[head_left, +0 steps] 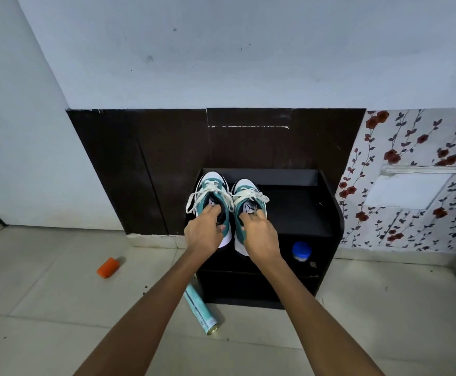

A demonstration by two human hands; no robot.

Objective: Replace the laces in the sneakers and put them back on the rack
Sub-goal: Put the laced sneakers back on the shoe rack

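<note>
Two teal, white and black sneakers stand side by side on the top of a black shoe rack, toes toward the wall. White laces are threaded and tied on both. My left hand grips the collar of the left sneaker, fingers reaching inside its opening. My right hand grips the collar of the right sneaker near the tongue. The heels of both sneakers are hidden under my hands.
A blue-capped jar sits on the rack's lower shelf. On the tiled floor lie an orange block to the left and a pale green spray can at the rack's front left corner. Dark panelling and a flowered wall stand behind.
</note>
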